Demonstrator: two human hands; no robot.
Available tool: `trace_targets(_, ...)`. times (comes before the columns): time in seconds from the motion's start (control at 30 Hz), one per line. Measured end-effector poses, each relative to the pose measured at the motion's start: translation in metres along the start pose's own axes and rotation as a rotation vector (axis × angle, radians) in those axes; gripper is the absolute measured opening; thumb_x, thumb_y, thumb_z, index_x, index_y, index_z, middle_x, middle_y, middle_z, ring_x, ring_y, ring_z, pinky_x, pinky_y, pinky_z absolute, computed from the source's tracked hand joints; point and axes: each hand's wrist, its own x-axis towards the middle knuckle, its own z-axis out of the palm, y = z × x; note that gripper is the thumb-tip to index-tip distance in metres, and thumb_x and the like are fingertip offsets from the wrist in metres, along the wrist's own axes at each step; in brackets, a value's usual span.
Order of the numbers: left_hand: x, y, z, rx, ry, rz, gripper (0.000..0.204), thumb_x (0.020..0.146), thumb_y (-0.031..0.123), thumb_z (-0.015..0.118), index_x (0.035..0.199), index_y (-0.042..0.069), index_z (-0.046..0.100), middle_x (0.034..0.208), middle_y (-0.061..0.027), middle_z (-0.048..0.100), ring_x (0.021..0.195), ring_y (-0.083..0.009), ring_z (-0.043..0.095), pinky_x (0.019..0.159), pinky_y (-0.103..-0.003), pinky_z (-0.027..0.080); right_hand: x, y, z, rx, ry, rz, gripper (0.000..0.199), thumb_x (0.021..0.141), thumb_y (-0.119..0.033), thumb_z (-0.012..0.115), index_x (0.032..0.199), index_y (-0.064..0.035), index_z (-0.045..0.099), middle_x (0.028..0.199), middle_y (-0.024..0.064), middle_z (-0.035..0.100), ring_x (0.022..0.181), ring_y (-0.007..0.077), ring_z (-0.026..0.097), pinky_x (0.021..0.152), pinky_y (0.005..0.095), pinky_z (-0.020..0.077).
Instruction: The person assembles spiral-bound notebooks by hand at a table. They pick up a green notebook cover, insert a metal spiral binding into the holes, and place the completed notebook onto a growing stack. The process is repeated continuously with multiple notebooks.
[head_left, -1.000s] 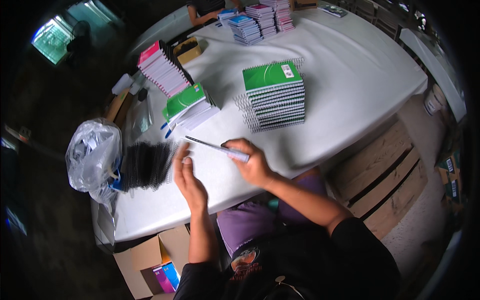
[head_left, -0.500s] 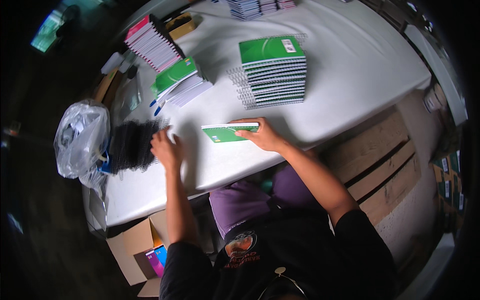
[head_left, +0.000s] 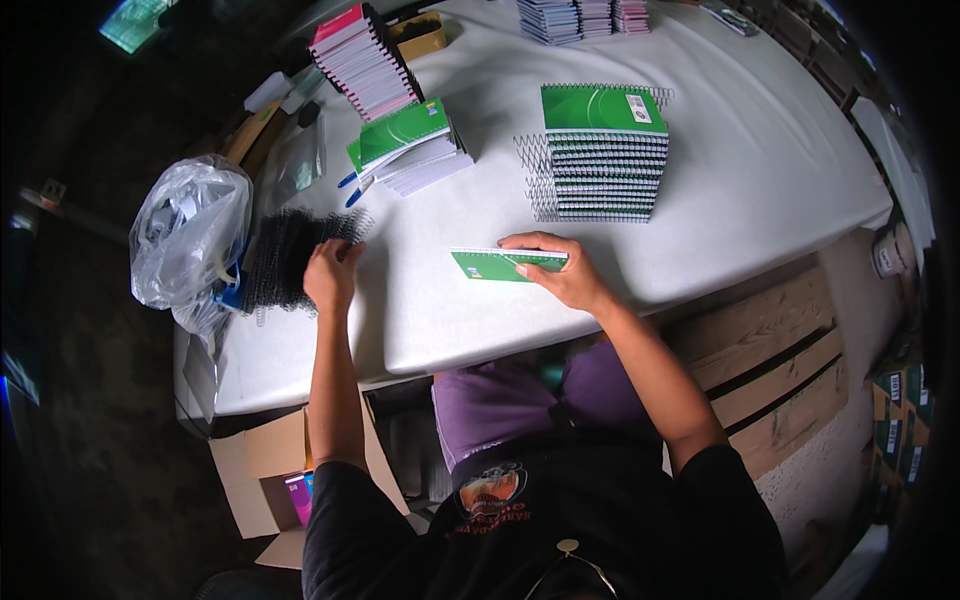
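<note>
My right hand (head_left: 565, 272) holds a green notebook (head_left: 490, 264) by its right end, thumb on the cover and fingers over the top edge. A row of punched holes runs along its upper edge, where I see no coil. My left hand (head_left: 335, 272) is at the right side of a pile of black spiral binding coils (head_left: 280, 262), its fingers bent and closed among them. Behind the right hand stands a stack of green notebooks (head_left: 605, 112) with coils sticking out at the sides. Further left lies a loose pile of green-covered pads (head_left: 405, 132).
Two blue pens (head_left: 353, 198) poke out beside the pads. A pink-covered stack (head_left: 365, 65) and a yellow bin (head_left: 418, 38) stand behind. A clear plastic bag (head_left: 190, 235) sits at the table's left edge, with an open carton (head_left: 260, 450) below. A wooden pallet (head_left: 760, 370) is at the right.
My left hand's fingers have drawn together at the coil pile. My right hand keeps hold of the notebook. The whole view has shifted, so the table things appear further right.
</note>
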Motion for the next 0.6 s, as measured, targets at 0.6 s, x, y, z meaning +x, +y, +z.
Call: trace_targets(0.6, -0.039, 0.086, -0.007, -0.68, -0.503, 0.055, 0.043, 0.094, 0.04, 0.042, 0.072, 0.004, 0.05, 0.056, 0.0022, 0.036, 0.052, -0.0062, 0.031, 0.048, -0.021, 0.027, 0.0, 0.005, 0.005, 0.035, 0.058, 0.036, 0.027, 0.084, -0.002, 0.057, 0.111, -0.0017, 0.06, 0.104, 0.0046, 0.063, 0.093, 0.0079, 0.055, 0.084, 0.0232, 0.0443)
